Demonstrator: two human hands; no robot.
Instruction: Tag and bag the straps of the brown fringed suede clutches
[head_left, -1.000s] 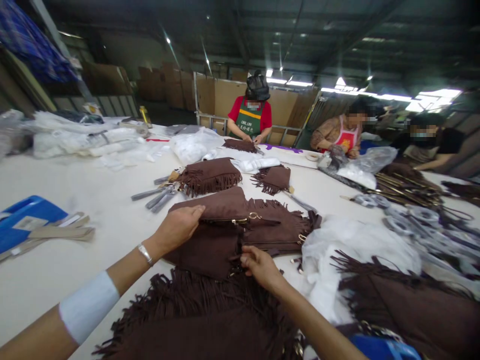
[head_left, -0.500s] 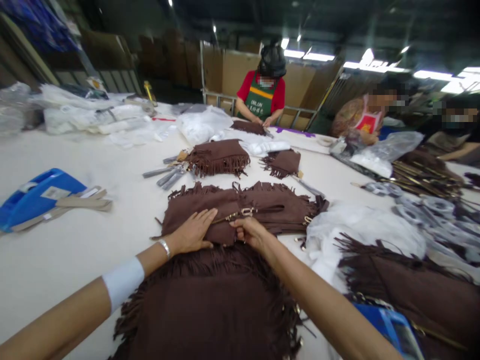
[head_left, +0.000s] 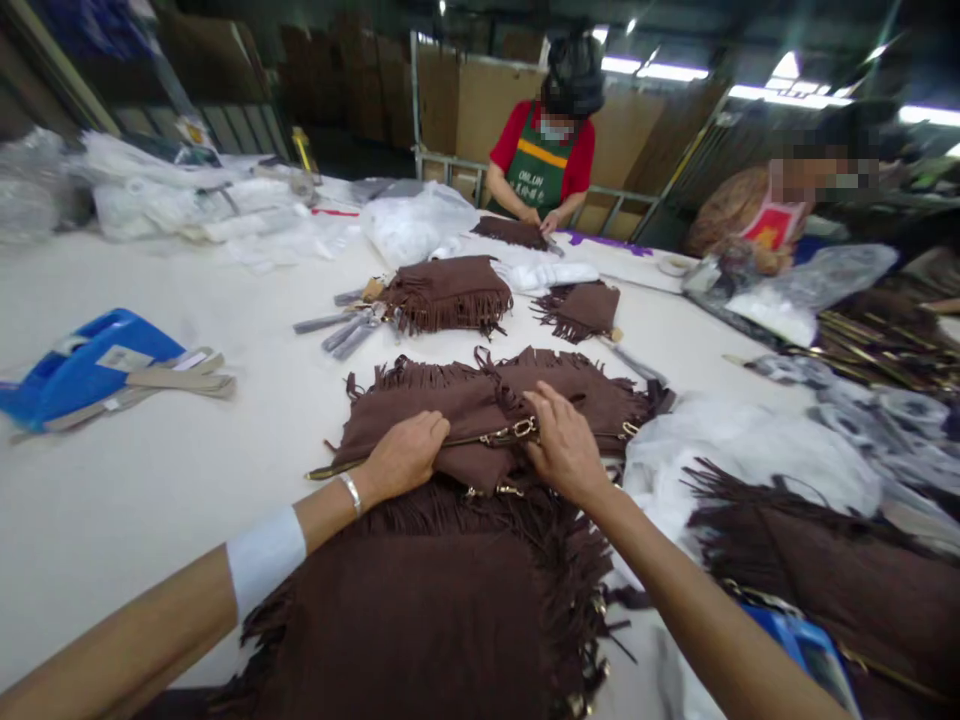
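A brown fringed bag (head_left: 420, 408) lies across the table before me, with a gold zipper along its near edge. My left hand (head_left: 405, 458), wearing a silver bracelet, has its fingers curled onto the zipper edge at the left. My right hand (head_left: 568, 447) grips the middle of the bag, thumb below and fingers above, beside a gold buckle (head_left: 523, 428). Small gold clasps (head_left: 491, 491) hang just under the zipper line. Nearer to me, a larger brown fringed piece (head_left: 420, 610) lies flat, its fringe partly under the bag.
A blue tape dispenser (head_left: 97, 360) stands left. Further back lie more fringed bags (head_left: 450, 285) with wrapped straps. White plastic (head_left: 742, 460) and another fringed bag (head_left: 832, 580) are at right. A co-worker in a green apron (head_left: 536, 170) handles a brown piece across the table.
My left hand has gone from lying flat to curled on the zipper edge. My right hand has shifted right and up past the buckle, and the zipper edge is pulled straighter.
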